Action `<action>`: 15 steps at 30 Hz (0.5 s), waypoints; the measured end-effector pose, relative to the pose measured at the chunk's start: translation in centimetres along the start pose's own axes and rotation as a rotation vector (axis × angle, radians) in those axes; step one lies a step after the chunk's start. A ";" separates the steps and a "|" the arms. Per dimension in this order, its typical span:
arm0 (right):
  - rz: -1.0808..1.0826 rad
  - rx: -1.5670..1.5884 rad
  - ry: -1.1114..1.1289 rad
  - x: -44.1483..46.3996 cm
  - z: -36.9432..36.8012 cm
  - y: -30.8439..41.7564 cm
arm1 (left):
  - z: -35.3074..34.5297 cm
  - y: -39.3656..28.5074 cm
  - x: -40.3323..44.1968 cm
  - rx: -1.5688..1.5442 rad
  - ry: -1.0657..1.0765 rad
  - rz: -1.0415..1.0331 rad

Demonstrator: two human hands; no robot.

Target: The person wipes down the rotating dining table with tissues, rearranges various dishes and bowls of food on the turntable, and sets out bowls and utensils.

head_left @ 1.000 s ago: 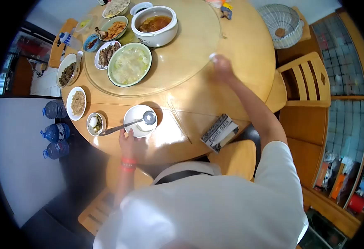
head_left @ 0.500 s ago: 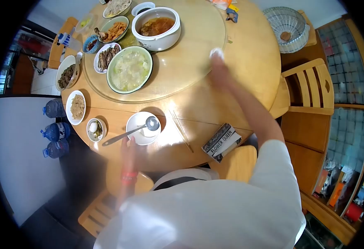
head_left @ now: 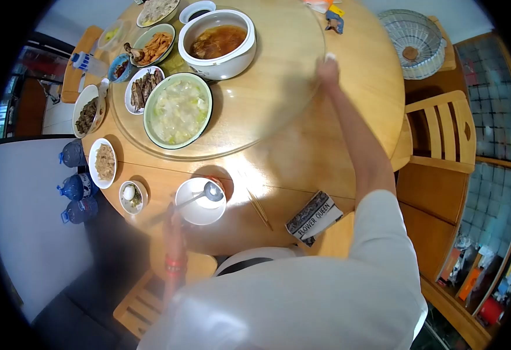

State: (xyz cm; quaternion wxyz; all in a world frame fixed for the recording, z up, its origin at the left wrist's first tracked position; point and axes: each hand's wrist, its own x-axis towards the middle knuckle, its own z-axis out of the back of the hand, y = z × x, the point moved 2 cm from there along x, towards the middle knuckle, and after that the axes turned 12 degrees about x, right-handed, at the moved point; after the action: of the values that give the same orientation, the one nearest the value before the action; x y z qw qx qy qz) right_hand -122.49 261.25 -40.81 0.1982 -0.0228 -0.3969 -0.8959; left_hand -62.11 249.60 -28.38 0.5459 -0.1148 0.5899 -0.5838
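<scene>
My right hand [head_left: 328,73] is stretched out at the right rim of the glass turntable [head_left: 284,99], closed on a white tissue [head_left: 330,56] that shows only in a small part. Hazy in the view, my left hand [head_left: 174,226] lies at the table's near edge, left of a white bowl [head_left: 202,216], its fingers seemingly stretched out. A ladle-like metal spoon [head_left: 213,191] rests across that bowl, its handle passing close to my left fingertips. Whether they touch it, I cannot tell. Wooden chopsticks [head_left: 259,209] lie right of the bowl, near a FLOWER QUEEN tissue pack [head_left: 314,217].
On the turntable stand a white soup pot [head_left: 227,65], a green-rimmed soup bowl [head_left: 205,119] and several dishes. A small bowl with an egg [head_left: 133,197] and a noodle-like dish [head_left: 102,163] sit at the left edge. Chairs [head_left: 442,131] and a wicker basket [head_left: 412,44] stand right.
My right hand with the tissue has moved right and slightly up, from over the turntable to its rim. My left hand stays near the bowl; the whole view has shifted slightly.
</scene>
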 end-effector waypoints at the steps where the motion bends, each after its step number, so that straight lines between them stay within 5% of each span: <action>1: -0.142 0.318 -0.034 3.8 0.0 -1.7 | 0.0 -0.1 0.0 -0.003 0.001 0.008; 3: -0.460 0.980 -0.083 7.8 0.9 -1.6 | 0.8 1.4 0.8 0.099 -0.037 -0.068; 6: -0.607 1.282 0.009 8.2 -1.0 -2.8 | 1.5 2.3 1.1 0.103 -0.045 -0.055; 12: -0.771 1.205 0.083 -0.7 0.1 -4.2 | 1.0 1.6 1.7 0.011 0.050 -0.067; 15: -0.881 1.311 0.029 -7.5 1.8 0.8 | 0.1 0.5 2.2 0.045 0.059 -0.137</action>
State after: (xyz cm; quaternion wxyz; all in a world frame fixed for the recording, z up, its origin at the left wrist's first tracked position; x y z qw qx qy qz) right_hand -115.45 264.59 -40.46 -0.1967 0.2697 -0.8138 -0.4756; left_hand -62.58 248.04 -29.88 0.4896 -0.1255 0.5832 -0.6360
